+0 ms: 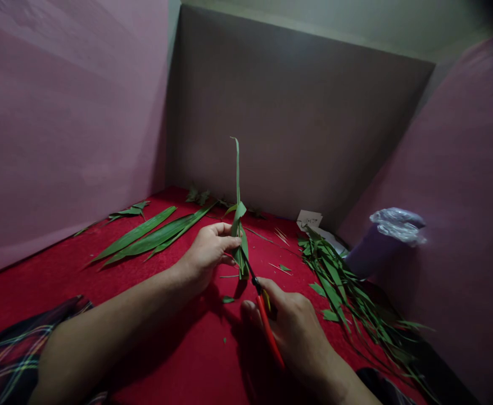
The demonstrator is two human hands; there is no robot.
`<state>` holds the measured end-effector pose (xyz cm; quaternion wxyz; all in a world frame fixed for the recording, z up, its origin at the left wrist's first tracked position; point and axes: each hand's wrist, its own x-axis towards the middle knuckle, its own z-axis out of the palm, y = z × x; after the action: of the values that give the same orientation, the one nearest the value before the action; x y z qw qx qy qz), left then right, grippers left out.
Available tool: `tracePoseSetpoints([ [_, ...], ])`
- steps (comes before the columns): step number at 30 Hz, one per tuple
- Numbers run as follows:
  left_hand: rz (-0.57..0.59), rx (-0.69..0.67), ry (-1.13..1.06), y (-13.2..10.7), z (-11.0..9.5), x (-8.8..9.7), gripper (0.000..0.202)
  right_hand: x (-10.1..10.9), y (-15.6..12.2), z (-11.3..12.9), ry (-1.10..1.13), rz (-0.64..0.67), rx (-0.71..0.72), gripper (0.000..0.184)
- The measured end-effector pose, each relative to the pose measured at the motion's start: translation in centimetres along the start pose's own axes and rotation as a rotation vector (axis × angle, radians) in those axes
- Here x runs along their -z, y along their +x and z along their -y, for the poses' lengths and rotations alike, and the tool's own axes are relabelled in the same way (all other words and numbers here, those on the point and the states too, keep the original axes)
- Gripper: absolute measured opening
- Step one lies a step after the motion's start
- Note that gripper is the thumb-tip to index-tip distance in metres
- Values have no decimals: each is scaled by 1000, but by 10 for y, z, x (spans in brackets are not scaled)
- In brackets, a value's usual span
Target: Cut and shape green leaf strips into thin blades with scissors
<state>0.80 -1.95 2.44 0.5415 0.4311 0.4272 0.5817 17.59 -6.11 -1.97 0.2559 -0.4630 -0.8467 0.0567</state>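
Note:
My left hand [215, 247] pinches a folded green leaf [238, 216] between thumb and fingers, with a long thin strip of it standing upright above the hand. My right hand [294, 320] is closed round the red handles of a pair of scissors [266, 326]. The dark blades point up and to the left and reach the lower part of the leaf, close to my left fingertips. Whether the blades are apart or together I cannot make out. A small leaf scrap [228, 300] lies on the red cloth below the hands.
Long green leaves [153, 236] lie on the red cloth [179, 349] at left. A heap of leafy stems [339, 275] spreads at right, beside a purple bin [364, 250] with a plastic liner. Thin sticks [280, 236] and white paper [309, 218] lie farther back. Walls enclose three sides.

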Motion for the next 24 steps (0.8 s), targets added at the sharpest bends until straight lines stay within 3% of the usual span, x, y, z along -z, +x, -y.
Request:
tracePoseSetpoints([
  [24,15,-2,13,-1,1,1,10,-1,0,-2,-40,-18,20,25],
])
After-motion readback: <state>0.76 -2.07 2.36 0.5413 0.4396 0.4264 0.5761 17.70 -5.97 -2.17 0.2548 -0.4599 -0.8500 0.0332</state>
